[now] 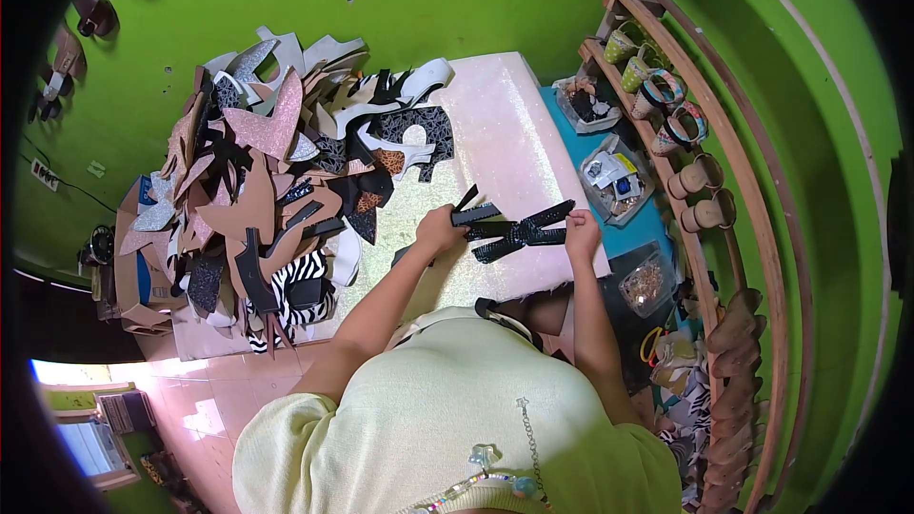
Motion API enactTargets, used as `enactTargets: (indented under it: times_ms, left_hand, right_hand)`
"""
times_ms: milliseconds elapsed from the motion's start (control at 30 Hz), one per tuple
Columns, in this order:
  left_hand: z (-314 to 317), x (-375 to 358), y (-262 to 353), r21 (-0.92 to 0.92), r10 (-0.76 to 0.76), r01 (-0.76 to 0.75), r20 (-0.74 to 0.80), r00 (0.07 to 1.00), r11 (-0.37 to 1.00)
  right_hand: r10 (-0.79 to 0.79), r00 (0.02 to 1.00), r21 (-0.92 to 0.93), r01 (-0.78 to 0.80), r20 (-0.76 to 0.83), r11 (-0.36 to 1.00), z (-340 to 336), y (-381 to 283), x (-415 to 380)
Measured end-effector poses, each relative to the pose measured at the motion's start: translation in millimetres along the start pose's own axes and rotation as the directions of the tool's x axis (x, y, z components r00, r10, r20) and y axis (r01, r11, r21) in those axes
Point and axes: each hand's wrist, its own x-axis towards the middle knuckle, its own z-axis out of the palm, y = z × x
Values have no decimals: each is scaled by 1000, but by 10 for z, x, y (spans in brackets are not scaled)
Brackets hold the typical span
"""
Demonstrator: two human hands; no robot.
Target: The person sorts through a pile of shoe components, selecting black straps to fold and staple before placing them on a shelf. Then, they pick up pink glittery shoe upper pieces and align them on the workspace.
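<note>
Busy right around mid-frame

I've got a black bow-shaped piece (519, 232) just right of centre frame, over the pale surface (505, 124). My right grip (582, 232) is pinched on its right end; my left grip (441, 230) is closed on black strips (476, 215) beside it. Cutouts (246, 205) are heaped upper left, btw.
</note>
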Motion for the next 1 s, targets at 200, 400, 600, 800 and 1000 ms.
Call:
enactTargets:
  times_ms: [200,400,600,800,1000]
  left_hand:
    - [32,7,-72,-55,14,-15,-14,1000,998]
    - [-20,-37,-72,-90,55,-56,-12,998,994]
    - [50,25,-137,-138,98,-99,-15,995,985]
    - [60,21,-150,-141,88,-92,-33,996,986]
    - [61,25,-148,-165,55,-61,-42,998,984]
  right_hand:
    - [-37,999,26,37,-6,999,2,10,2]
    - [-136,989,-17,135,-60,991,-9,69,78]
    - [-45,996,-63,50,71,997,-29,45,193]
    - [-21,998,-63,25,58,998,41,76,203]
    - [-21,995,-16,23,98,1000,4,5,177]
